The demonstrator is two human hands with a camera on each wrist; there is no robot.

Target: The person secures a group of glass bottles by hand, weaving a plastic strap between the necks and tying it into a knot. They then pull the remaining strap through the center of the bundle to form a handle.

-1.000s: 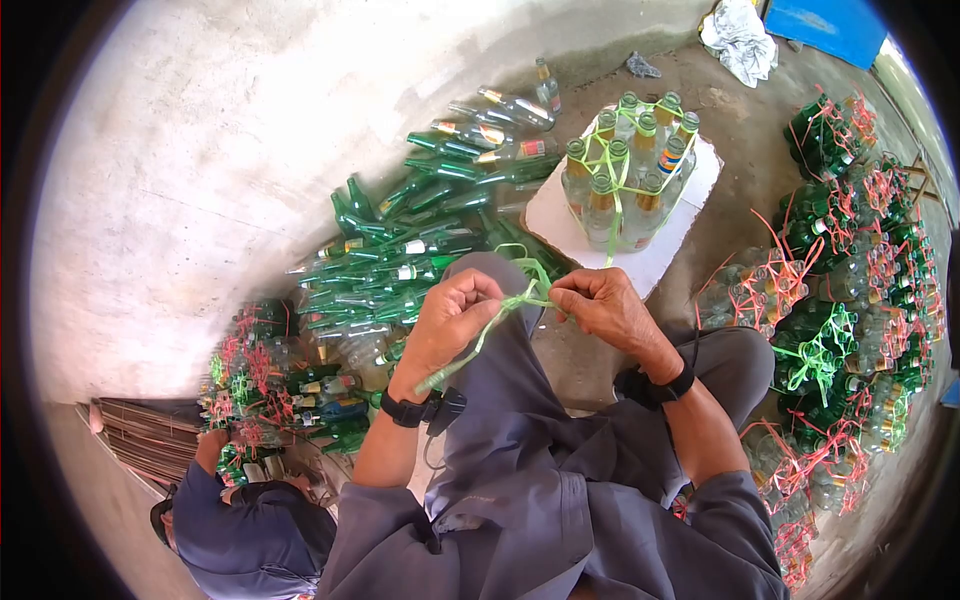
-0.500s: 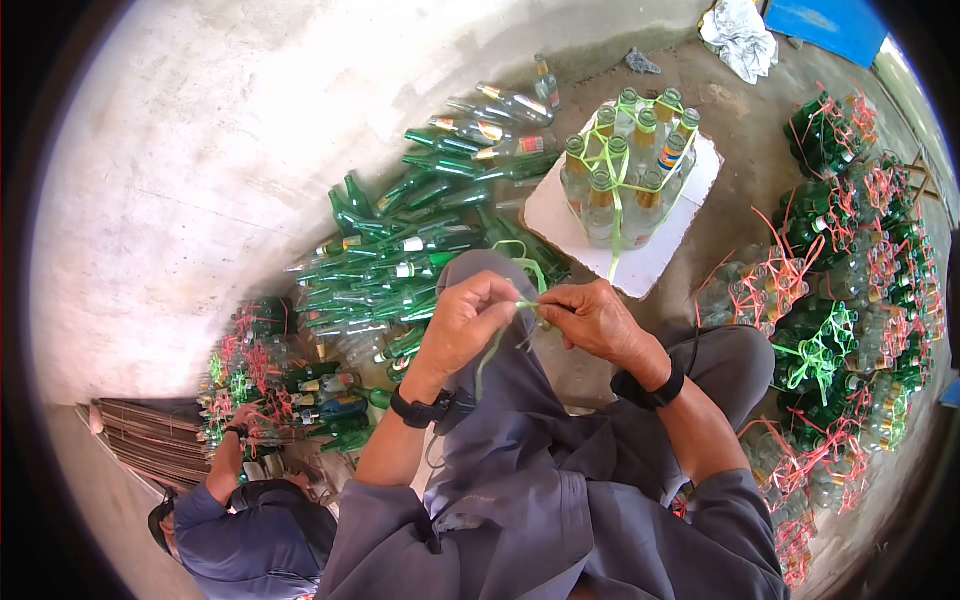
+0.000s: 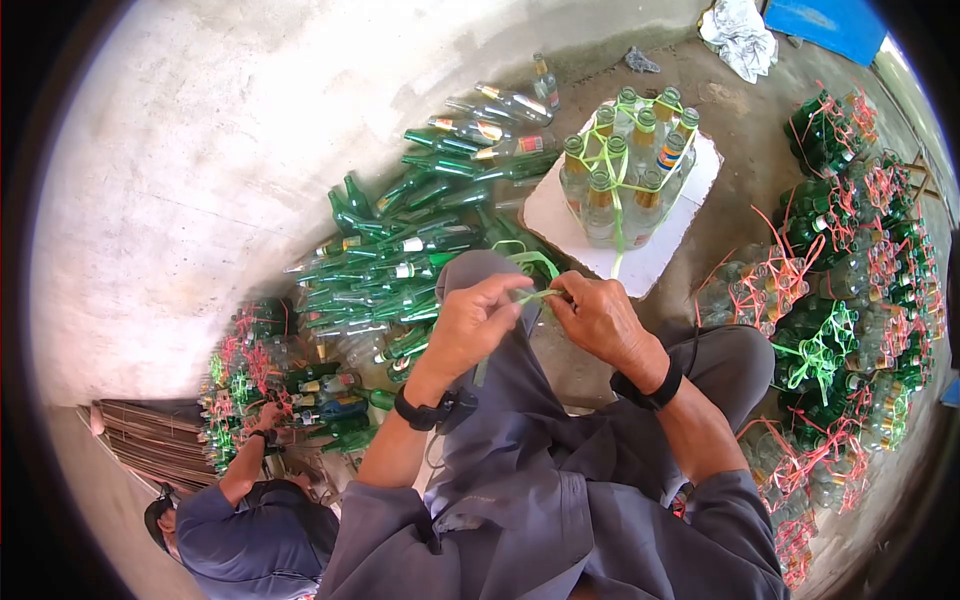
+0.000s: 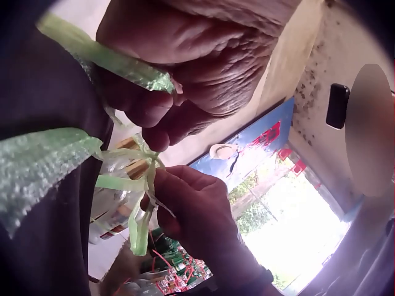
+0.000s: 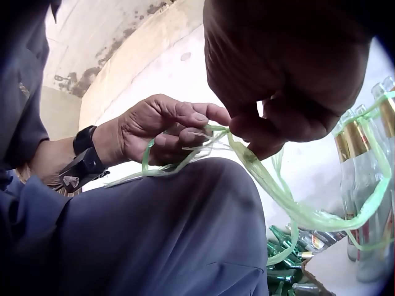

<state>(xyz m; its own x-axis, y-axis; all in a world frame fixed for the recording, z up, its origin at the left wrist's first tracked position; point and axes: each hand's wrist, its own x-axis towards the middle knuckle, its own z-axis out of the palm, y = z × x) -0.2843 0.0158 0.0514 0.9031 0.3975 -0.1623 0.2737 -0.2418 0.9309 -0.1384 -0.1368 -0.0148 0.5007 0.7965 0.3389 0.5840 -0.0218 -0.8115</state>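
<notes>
Twine (image 3: pixel 541 295) links left hand (image 3: pixel 467 326) and right hand (image 3: pixel 606 320); one board (image 3: pixel 694 212) bears ten bottles (image 3: pixel 598 202).

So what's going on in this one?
A person has a strip of green plastic strap in the fingers of both hands, the left and the right. Ahead, clear bottles bound with similar strap stand on a white board. Loose green bottles lie nearby, and another person reaches toward tied bundles at lower left.
</notes>
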